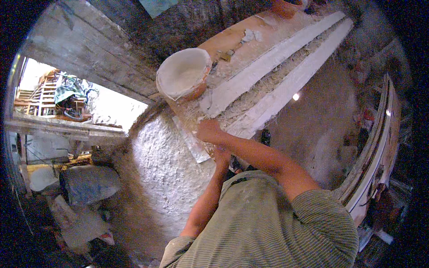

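My right hand (209, 130) is closed at the near end of a plaster-smeared work table (232, 38), beside the ends of two long white plaster strips. Whatever its fingers hold is hidden. Just below, my left hand (221, 155) is close to the right wrist, its fingers mostly out of sight. The left plaster strip (272, 67) and the right plaster strip (295, 80) lie side by side, with loose fibres along their edges. A flat white piece (192, 139) slants beside my hands at the table's end. Left of the strips stands a bucket (184, 73) coated inside with white.
A small block (227, 55) and dried plaster flakes (251, 35) lie on the table. An orange-brown container (288, 8) stands at its far end. Long boards (373, 152) lean at the right. A dark rounded container (89, 184) sits left, below a bright opening.
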The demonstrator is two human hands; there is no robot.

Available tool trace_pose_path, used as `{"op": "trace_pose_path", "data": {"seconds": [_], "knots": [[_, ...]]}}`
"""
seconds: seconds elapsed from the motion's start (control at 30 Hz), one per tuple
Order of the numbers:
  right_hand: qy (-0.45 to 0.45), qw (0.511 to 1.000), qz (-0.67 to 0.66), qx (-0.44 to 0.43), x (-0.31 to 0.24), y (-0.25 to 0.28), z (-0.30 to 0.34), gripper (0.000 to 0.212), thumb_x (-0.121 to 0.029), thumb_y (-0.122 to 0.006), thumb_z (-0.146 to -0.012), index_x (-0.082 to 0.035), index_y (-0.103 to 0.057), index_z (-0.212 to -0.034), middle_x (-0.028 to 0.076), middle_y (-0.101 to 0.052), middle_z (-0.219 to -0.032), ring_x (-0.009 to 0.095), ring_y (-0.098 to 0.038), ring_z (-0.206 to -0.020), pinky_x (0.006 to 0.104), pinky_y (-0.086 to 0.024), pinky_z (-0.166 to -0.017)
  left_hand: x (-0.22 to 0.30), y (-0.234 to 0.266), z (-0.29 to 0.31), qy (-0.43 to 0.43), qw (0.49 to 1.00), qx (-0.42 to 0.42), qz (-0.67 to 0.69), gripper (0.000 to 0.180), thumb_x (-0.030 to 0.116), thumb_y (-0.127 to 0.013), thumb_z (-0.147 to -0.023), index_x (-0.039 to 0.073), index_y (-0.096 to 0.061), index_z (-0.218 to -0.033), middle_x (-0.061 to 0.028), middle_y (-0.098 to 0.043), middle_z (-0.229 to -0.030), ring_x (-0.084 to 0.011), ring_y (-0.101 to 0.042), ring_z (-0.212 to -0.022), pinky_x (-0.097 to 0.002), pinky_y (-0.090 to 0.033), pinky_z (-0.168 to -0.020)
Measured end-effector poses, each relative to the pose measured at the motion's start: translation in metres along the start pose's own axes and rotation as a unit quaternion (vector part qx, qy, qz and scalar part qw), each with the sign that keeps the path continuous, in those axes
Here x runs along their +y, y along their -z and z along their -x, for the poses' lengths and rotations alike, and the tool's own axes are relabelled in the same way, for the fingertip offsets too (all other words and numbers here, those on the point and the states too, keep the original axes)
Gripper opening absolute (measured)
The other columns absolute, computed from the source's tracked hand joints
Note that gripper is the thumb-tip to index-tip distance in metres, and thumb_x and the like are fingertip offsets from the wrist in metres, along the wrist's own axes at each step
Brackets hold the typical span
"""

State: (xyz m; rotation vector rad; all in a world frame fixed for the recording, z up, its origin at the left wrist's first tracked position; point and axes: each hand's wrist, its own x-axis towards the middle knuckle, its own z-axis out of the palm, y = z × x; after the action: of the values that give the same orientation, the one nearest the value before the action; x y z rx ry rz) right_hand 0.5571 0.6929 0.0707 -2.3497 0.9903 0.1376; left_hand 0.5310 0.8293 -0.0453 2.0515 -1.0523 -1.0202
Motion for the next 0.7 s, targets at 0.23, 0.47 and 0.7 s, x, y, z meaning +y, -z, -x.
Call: {"op": "trace_pose_path", "data": {"seconds": [0.23,0.47,0.7], "knots": [[0.106,0.994,-0.007,0.035,-0.084,0.049,-0.009,0.026,-0.022,-0.065,-0.082,-0.002,-0.078,-0.093,0.022,-0.075,-0.094,0.04,-0.075,-0.09,0.0559,-0.058,-0.076,-0.002,-0.009,0.001,-0.11,0.991,0.061,0.049,0.066,0.036,-0.068,-0.096,-0.002,-0.046,-0.146,-0.0225,-0.056,-0.145,-0.0392,-0.05,-0.137,-0.0467,-0.038,-0.113],[0.165,0.974,-0.045,0.152,-0.136,0.126,-0.011,0.023,-0.017,-0.066,-0.084,0.001,-0.074,-0.096,0.023,-0.073,-0.088,0.043,-0.073,-0.087,0.057,-0.058,-0.074,0.025,-0.002,0.008,-0.085,0.988,0.07,0.107,0.066,0.034,-0.069,-0.095,-0.003,-0.046,-0.145,-0.023,-0.058,-0.141,-0.0395,-0.053,-0.133,-0.0467,-0.04,-0.111],[0.239,0.951,-0.067,0.183,-0.169,0.211,0.018,0.037,-0.036,-0.068,-0.091,0.0,-0.074,-0.086,0.025,-0.071,-0.085,0.044,-0.073,-0.082,0.0563,-0.058,-0.071,0.018,0.0,0.009,0.023,0.987,0.021,0.157,0.065,0.031,-0.07,-0.093,-0.004,-0.047,-0.143,-0.0235,-0.06,-0.137,-0.0397,-0.056,-0.129,-0.0467,-0.042,-0.109]]}}
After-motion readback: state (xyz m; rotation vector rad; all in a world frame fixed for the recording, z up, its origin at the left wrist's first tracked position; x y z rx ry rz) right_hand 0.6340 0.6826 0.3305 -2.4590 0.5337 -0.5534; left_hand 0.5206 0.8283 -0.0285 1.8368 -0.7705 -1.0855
